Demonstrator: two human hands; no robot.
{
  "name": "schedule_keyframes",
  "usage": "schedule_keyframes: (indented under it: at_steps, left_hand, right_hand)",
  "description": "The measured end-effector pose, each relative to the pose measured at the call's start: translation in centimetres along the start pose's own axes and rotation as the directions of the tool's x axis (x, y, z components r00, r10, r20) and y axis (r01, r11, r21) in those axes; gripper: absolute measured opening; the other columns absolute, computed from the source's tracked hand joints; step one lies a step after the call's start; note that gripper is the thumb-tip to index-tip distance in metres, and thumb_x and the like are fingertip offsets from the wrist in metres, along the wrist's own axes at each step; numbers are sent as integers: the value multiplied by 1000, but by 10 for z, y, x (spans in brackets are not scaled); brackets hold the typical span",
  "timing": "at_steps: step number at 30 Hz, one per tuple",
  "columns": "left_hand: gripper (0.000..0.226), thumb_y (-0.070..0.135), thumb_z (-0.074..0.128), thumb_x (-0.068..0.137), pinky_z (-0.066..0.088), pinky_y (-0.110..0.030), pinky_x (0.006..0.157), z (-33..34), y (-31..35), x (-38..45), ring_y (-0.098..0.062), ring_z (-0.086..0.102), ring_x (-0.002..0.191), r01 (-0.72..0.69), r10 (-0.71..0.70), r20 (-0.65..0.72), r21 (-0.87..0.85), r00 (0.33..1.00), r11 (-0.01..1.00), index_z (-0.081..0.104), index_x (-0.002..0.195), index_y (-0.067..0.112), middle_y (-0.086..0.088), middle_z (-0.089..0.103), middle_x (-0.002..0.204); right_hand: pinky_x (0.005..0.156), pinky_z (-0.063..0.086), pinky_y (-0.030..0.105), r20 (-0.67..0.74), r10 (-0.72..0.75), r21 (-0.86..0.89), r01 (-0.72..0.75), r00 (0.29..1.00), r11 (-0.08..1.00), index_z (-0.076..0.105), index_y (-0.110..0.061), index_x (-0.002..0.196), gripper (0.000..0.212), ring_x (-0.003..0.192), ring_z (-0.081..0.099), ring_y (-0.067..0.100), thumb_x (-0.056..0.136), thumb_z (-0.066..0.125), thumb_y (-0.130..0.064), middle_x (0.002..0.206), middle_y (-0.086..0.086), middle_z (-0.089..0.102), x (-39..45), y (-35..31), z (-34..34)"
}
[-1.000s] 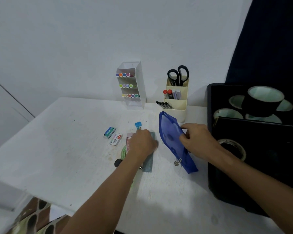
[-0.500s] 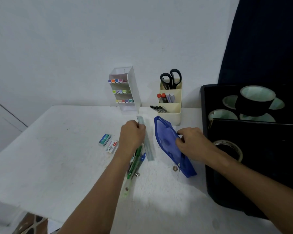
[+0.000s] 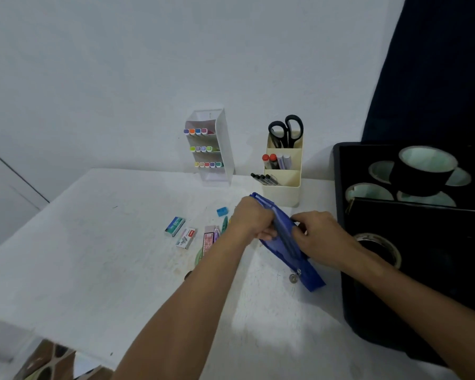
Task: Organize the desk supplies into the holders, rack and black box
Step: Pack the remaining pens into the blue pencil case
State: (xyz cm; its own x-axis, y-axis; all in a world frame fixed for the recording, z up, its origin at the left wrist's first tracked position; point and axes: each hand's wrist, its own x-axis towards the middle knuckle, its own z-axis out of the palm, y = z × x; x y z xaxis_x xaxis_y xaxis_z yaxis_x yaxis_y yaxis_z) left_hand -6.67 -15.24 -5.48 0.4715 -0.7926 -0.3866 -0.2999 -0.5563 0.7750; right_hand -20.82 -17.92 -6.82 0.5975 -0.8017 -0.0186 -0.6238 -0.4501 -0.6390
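Observation:
A blue zip pouch [image 3: 309, 272] lies tilted on the white desk [image 3: 93, 256], beside the black box [image 3: 422, 270]. My left hand [image 3: 251, 219] grips the pouch's upper left edge. My right hand [image 3: 322, 239] pinches its right side. A long grey strip, apparently the ruler, shows inside the pouch between my hands. Loose supplies lie to the left: a teal staple box [image 3: 175, 226], a white and red staple box [image 3: 186, 237], a pink eraser [image 3: 208, 239], a small blue sharpener [image 3: 222, 211] and a green pen [image 3: 224, 224].
The white marker rack [image 3: 210, 149] and the cream holder [image 3: 283, 185] with scissors [image 3: 285, 130] stand by the wall. The black box holds a black tape roll [image 3: 422, 171] and a clear tape roll [image 3: 379, 248]. A green protractor [image 3: 199, 256] peeks out beside my left forearm.
My left hand lifted the ruler off the pile and carried it right to the pouch; now both hands hold the pouch. The pens it held are no longer seen in it.

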Motion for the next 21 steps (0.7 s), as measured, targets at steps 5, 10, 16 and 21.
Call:
schedule_keyframes:
  at_steps: [5,10,16,21]
  left_hand:
    - [26,9,63,81,52,-27,58,4,1,9,-22,62,66,-106,113,-9,285,994,953,51,58,10,-7,61,66]
    - [18,8,56,87,55,-32,69,-21,-19,8,-26,66,79,-114,181,-173,340,968,933,66,101,3,-12,69,97]
    - [17,9,56,83,55,-30,67,-62,-63,6,-22,67,78,32,67,-147,583,987,812,68,94,3,-13,71,95]
    - [19,20,64,81,57,-31,68,-58,-89,-4,-19,66,70,5,24,-36,646,999,763,71,91,5,-10,71,82]
  right_hand:
    - [64,58,41,-8,14,17,-14,1000,1000,65,-3,94,24,70,65,25,94,45,-16,85,14,68,0,1,0]
    - [57,55,31,-22,59,18,-58,998,998,64,-6,97,25,67,64,22,96,45,-21,85,10,67,1,4,4]
    - [54,51,21,8,77,31,-77,997,997,61,-8,112,27,74,64,20,96,46,-23,96,9,67,3,3,9]
    - [51,46,16,27,71,37,-72,997,997,59,-8,113,26,74,63,18,97,45,-24,99,9,66,4,2,11]
